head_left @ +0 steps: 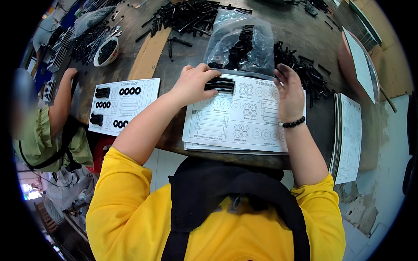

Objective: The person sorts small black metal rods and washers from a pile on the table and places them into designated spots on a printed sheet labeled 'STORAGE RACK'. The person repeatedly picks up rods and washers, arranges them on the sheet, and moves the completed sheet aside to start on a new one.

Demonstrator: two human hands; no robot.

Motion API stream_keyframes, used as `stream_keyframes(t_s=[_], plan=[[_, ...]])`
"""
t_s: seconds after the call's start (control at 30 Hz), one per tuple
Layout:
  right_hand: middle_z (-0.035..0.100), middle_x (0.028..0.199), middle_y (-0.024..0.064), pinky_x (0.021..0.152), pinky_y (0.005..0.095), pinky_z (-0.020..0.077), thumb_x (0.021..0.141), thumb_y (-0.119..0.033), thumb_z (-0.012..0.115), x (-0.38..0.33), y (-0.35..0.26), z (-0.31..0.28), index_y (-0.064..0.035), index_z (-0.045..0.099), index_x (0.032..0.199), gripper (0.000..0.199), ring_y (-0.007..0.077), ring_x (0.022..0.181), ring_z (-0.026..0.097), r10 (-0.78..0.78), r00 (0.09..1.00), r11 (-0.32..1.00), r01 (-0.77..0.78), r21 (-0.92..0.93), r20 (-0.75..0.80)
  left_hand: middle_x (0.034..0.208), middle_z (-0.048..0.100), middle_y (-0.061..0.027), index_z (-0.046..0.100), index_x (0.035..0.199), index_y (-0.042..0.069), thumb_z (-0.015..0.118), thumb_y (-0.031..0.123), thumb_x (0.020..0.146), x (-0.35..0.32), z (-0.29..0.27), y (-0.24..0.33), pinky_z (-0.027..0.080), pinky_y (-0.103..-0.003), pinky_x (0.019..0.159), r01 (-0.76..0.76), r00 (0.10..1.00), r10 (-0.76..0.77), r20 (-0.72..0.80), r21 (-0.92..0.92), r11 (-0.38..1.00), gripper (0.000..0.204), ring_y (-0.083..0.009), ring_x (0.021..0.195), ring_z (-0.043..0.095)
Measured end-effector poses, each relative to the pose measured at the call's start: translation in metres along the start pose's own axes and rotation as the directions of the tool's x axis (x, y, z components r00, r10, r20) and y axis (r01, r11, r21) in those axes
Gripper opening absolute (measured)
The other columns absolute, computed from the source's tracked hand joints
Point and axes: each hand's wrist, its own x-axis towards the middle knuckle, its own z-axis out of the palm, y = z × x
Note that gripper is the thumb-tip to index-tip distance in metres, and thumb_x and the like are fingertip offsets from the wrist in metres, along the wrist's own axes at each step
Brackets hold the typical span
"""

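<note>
My left hand bends over a row of black bolts at the top left of a printed card. Its thumb and fingers grip the bolts' left ends. The card lies on a stack of sheets and shows outlines of bolts, nuts and washers. My right hand, wearing a dark bead bracelet, hovers by the card's right edge. Its fingers are apart and slightly curled, a little blurred, with nothing visible in them. Just beyond both hands is a clear plastic bag with black washers.
Loose black bolts lie in piles at the back and right. At left, a second card carries bolts and washers, near a co-worker's arm. A white bowl holds small black parts. More printed sheets stand at right.
</note>
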Motion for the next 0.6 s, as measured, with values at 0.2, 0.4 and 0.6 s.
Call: stream_keyframes(t_s=[0.2,0.4,0.6], plan=[[0.055,0.110,0.0072,0.083,0.0278,0.0426,0.094,-0.020,0.042,-0.020,-0.020,-0.057,-0.0010,0.052,0.113,0.028,0.0160,0.101,0.053,-0.004,0.996,0.999,-0.001,-0.051,-0.084,0.103,0.053,-0.0080,0.058,0.109,0.015,0.069,0.026,0.070,0.002,0.002,0.003,0.030,-0.036,0.094,-0.002,1.000,0.002,0.006,0.050,0.999,0.042,-0.0236,0.096,0.052],[0.055,0.108,0.0067,0.081,0.0259,0.0423,0.094,-0.019,0.042,-0.037,-0.019,-0.080,-0.0008,0.051,0.112,0.027,0.0145,0.097,0.052,0.053,0.990,0.998,-0.058,-0.035,-0.131,0.102,0.054,-0.0077,0.059,0.108,0.016,0.069,0.026,0.070,0.005,0.002,0.005,0.030,-0.036,0.093,-0.028,1.000,0.029,-0.003,0.077,0.997,0.041,-0.0237,0.095,0.053],[0.057,0.101,0.0059,0.075,0.0224,0.0432,0.092,-0.015,0.046,-0.041,-0.023,-0.092,0.0006,0.054,0.108,0.024,0.0104,0.088,0.053,0.048,0.993,0.985,-0.066,-0.162,-0.112,0.103,0.052,-0.0090,0.057,0.111,0.014,0.070,0.024,0.069,0.005,-0.001,0.007,0.030,-0.037,0.094,-0.034,0.999,0.032,0.032,0.074,0.997,0.045,-0.0240,0.098,0.051]])
